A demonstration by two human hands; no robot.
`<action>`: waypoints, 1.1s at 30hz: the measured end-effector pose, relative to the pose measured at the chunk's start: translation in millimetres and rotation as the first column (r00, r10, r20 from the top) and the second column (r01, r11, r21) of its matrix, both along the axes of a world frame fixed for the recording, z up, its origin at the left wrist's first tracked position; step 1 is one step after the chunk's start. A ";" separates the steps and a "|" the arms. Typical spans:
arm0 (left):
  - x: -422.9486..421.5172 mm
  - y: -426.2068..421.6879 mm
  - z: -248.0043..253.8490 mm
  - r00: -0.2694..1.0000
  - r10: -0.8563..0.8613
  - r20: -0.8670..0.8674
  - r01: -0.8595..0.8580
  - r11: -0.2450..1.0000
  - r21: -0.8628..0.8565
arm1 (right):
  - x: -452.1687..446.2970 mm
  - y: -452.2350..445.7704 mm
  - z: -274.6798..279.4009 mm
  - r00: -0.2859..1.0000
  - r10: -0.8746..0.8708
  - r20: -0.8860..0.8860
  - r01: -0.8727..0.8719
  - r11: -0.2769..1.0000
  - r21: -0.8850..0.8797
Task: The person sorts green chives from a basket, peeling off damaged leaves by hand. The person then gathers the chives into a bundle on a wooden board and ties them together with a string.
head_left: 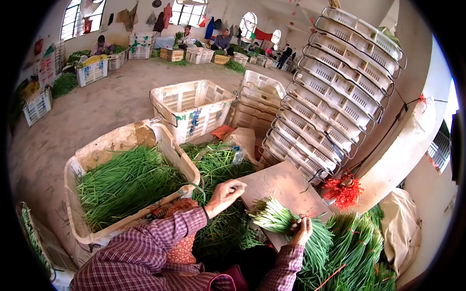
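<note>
My right hand (302,231) is closed on a bunch of chives (274,214), thin green stalks with pale, even ends pointing left. The bunch lies across a board (276,182), and a thin red tie shows beside my fingers. My left hand (225,197) hovers left of the board, apart from the bunch, its fingers curled together. Whatever they may hold is hidden. Bunches bound with red ties (357,237) are piled to the right of my right hand. Loose green stalks (218,162) lie heaped behind and below my left hand.
At left stands a crate (72,179) filled with loose greens (128,179). Beyond it is another white crate (196,109). A tall, leaning stack of crates (335,87) rises behind the board, with a cluster of red ties (343,190) hanging nearby. Several people sit among crates farther back.
</note>
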State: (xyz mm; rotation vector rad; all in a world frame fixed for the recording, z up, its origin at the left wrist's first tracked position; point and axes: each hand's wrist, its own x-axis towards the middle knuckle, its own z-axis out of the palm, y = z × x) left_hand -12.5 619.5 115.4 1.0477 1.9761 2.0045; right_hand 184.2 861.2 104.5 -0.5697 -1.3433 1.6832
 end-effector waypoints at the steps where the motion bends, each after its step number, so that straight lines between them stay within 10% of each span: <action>1: -9.1 -9.1 -16.8 0.977 -0.055 0.205 0.040 0.996 0.077 | 6.6 -1.9 15.9 1.000 0.004 -0.012 -0.003 1.000 0.016; 3: -10.1 -27.2 -33.1 0.833 -0.204 0.515 0.214 0.976 0.040 | 18.9 0.4 40.2 0.986 0.079 -0.144 -0.072 0.996 0.058; 5: 8.6 -13.4 -45.3 0.355 -0.517 0.778 0.532 0.797 0.287 | 26.1 -11.3 74.1 0.961 0.109 -0.254 -0.106 0.994 0.023; 9: 77.2 32.5 -25.5 -0.273 -0.774 0.571 0.614 0.317 0.723 | 25.2 -40.9 115.0 0.847 0.285 -0.448 -0.290 0.955 0.058; 11: 93.3 52.4 -16.4 -0.396 -0.887 0.238 0.526 -0.007 0.851 | 21.7 -51.3 121.5 0.795 0.396 -0.460 -0.411 0.909 0.074; 13: 87.6 56.5 -58.8 -0.012 -0.843 0.538 0.435 0.480 0.762 | 17.5 -63.4 125.3 0.752 0.524 -0.399 -0.503 0.848 0.167; 17: 56.3 45.0 13.3 0.091 -0.839 0.536 0.436 0.518 0.736 | 15.4 -78.4 125.9 0.802 0.597 0.011 -0.579 0.774 0.258; 19: 47.0 39.9 41.2 0.304 -0.683 0.664 0.353 0.728 0.587 | 14.1 -83.5 123.7 0.826 0.530 0.192 -0.562 0.803 0.198; 26: 6.1 83.8 144.8 0.695 -0.683 0.227 0.577 0.717 0.392 | -17.0 -30.0 130.2 0.917 0.392 -0.074 -0.376 0.911 0.171; 33: 15.8 131.0 205.7 0.670 -0.734 -0.112 0.726 0.617 0.305 | -19.0 12.2 153.7 0.938 0.270 -0.219 -0.188 0.924 0.334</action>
